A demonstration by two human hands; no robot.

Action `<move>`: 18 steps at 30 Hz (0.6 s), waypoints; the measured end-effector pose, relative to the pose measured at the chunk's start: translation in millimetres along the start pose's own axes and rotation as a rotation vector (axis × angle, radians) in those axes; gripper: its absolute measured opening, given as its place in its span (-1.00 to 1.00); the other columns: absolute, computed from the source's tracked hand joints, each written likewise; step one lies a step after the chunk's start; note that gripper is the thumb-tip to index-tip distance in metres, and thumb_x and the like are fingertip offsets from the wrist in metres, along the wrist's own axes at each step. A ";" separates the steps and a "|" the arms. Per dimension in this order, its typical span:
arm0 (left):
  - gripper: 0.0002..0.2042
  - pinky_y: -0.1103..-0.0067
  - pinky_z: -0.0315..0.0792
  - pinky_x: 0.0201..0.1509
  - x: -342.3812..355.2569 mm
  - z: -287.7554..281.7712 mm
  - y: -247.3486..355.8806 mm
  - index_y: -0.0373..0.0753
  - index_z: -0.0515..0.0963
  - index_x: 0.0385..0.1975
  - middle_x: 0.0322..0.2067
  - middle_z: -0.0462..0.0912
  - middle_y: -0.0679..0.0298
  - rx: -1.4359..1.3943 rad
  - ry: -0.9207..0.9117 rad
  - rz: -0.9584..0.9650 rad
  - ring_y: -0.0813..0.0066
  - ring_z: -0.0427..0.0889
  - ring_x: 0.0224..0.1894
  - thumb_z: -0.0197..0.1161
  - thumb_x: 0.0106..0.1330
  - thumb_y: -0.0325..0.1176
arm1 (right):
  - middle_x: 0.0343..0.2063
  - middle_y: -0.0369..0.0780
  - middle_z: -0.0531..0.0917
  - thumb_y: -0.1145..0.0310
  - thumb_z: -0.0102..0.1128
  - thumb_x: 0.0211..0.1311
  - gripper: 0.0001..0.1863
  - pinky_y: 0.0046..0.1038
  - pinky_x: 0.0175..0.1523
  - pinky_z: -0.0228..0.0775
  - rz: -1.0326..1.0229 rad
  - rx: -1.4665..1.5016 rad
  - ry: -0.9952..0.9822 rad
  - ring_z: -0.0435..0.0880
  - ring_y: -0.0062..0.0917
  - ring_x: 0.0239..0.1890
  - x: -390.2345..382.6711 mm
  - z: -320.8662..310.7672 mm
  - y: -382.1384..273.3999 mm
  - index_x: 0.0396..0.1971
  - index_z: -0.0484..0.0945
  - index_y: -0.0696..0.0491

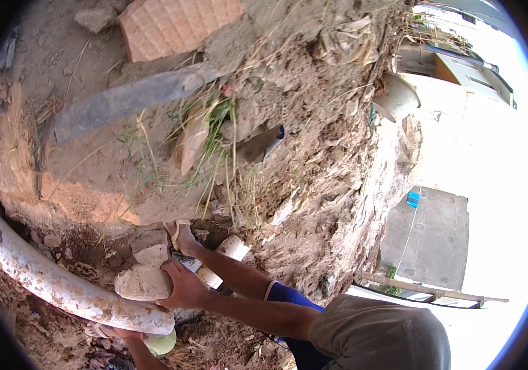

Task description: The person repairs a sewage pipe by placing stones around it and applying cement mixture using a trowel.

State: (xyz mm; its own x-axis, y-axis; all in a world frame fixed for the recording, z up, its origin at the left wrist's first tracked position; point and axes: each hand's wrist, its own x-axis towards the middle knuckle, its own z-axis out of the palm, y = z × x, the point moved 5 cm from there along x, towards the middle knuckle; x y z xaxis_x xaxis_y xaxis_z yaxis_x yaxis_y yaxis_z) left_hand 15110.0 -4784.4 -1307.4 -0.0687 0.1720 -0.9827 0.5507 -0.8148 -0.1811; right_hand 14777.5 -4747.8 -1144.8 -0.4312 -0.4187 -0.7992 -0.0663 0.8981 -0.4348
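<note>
Here, low in the frame, a pale rock [143, 282] is gripped by one hand [183, 287] above the white pipe [60, 280]. It is best lifted slowly. The other hand's [119, 333] grip cannot be told.

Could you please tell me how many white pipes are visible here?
3: a long curved pipe at lower left, a short pipe behind a co-worker's arms, a wide pipe end in the bank upper right. More may be buried.

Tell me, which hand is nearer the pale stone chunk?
Right. The right hand clasps the pale stone chunk at its side; the left hand sits beneath the white pipe, apart from it.
</note>
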 end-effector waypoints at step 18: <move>-0.29 0.15 0.27 0.32 -8.0 38.1 -7.6 -0.08 0.35 0.27 0.21 0.45 0.25 0.251 -0.127 0.106 0.12 0.38 0.24 -0.11 0.30 0.33 | 0.02 -0.10 0.55 -0.01 0.29 0.23 -0.27 -0.28 0.23 0.34 0.124 0.764 -0.068 0.54 -0.37 0.06 -74.6 -220.5 4.0 0.22 0.31 0.20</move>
State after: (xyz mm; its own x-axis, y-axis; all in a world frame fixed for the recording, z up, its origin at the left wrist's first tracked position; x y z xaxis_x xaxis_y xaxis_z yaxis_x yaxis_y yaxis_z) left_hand 15074.6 -4800.7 -1299.6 -0.1337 0.0207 -0.9908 0.3386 -0.9387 -0.0653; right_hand 14611.0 -4683.4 -995.4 -0.3370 -0.3512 -0.8735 0.6280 0.6075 -0.4865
